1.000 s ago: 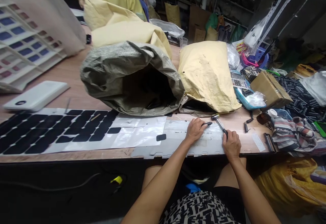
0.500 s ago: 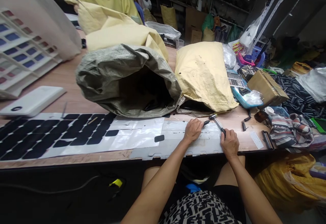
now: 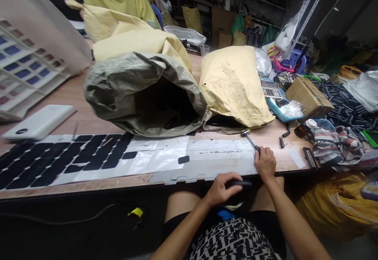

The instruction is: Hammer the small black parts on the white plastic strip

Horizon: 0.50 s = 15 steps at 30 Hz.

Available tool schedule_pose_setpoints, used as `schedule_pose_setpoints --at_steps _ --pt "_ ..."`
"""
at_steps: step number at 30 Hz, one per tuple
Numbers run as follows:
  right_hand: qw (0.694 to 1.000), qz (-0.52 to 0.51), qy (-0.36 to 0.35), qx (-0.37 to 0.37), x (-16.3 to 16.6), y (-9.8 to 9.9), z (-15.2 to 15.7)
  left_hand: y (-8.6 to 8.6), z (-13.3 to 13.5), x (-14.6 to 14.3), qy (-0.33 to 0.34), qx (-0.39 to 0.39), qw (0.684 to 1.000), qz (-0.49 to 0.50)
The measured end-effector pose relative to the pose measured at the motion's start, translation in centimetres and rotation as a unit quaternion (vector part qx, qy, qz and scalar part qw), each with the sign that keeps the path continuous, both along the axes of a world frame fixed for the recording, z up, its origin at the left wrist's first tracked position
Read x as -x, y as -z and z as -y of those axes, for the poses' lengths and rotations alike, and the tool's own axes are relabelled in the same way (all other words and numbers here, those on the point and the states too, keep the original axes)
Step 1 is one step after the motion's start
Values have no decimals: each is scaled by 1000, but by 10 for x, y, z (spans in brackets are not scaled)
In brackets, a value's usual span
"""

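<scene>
Holding a black piece between a bent thumb and fingers, the left hand is only partly closed, not a full fist. The piece looks slim and dark but pretty blurry, so can't tell you much detail; it pokes out to the right, just off the table edge and above the lap. The right hand is wrapped snug round a hammer: dark grip, shiny metal shaft, head with a yellowish end, angled away from the body over the right end of a grey sheet and just in front of the yellow sack. Both forearms reach up from the bottom, angled inward. Versus half a second ago, the left hand's dropped from above the sheet back past the edge, while the right hand and hammer have barely budged.
</scene>
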State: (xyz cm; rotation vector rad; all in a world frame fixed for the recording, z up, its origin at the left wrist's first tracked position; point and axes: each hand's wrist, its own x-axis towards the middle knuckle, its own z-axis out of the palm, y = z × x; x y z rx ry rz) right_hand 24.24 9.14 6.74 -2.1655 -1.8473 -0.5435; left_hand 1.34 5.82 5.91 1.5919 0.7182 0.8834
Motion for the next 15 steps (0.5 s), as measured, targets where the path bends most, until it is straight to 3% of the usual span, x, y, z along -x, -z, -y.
schedule_pose_setpoints --at_steps 2,4,7,9,12,15 --pt "1000 -4 1 6 0 1 0 19 32 -2 54 55 996 -35" --pt "1000 -8 3 10 -1 2 0 44 48 -8 64 118 986 -93" --pt "1000 -6 4 7 -1 2 0 82 49 -16 36 178 960 -215" --pt "1000 0 1 -2 -1 2 0 97 42 -19 16 186 939 -290" --pt "1000 4 -6 -12 -1 1 0 87 34 -14 32 163 930 -327" --pt "1000 5 -7 -12 -1 0 0 43 18 -1 142 136 953 -232"
